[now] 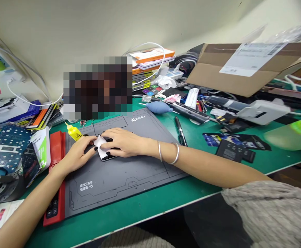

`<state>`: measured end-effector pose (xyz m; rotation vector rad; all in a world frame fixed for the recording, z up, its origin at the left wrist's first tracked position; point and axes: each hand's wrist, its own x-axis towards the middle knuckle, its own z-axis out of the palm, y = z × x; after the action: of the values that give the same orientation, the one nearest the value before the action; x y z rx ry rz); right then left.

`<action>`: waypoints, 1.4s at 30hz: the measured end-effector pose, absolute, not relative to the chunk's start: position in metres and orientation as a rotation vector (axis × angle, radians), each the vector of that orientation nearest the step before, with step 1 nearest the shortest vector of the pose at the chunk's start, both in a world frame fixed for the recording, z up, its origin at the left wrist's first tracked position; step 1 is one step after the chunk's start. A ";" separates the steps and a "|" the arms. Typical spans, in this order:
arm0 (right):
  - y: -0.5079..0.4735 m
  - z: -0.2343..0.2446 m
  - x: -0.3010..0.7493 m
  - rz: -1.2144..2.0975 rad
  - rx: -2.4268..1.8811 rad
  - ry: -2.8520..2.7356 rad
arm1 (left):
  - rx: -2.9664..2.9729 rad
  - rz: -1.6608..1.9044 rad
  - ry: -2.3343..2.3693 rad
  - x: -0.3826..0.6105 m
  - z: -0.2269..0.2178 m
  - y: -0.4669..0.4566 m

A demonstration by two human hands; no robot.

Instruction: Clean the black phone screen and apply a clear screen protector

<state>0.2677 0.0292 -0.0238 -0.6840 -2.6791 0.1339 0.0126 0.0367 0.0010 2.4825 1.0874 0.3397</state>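
A dark phone point(108, 157) lies on the grey work mat point(130, 172). My right hand point(122, 142) rests on top of it, fingers curled and pressing a small white wipe point(100, 142) against it. My left hand point(78, 152) comes from the left and grips the phone's left end, thumb and fingers closed on it beside the wipe. Most of the phone is hidden under the hands.
A yellow squeeze bottle point(73, 131) stands just behind my left hand. A red phone point(54, 179) lies along the mat's left edge. A black pen point(180, 131), blue air blower point(157, 106), cardboard box point(233, 72) and cluttered boxes surround the mat on the green table point(145, 203).
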 end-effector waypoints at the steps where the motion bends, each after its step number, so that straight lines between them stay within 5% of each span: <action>1: 0.029 -0.024 0.268 0.136 -0.680 -2.682 | 2.480 0.340 1.088 0.013 0.001 0.037; 42: 0.025 -0.026 0.267 0.160 -0.668 -2.654 | 2.507 0.339 1.079 0.014 0.001 0.036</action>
<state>0.2669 0.0255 -0.0258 -0.6683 -2.6542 0.1598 0.0139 0.0358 0.0005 2.5068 1.0786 0.3394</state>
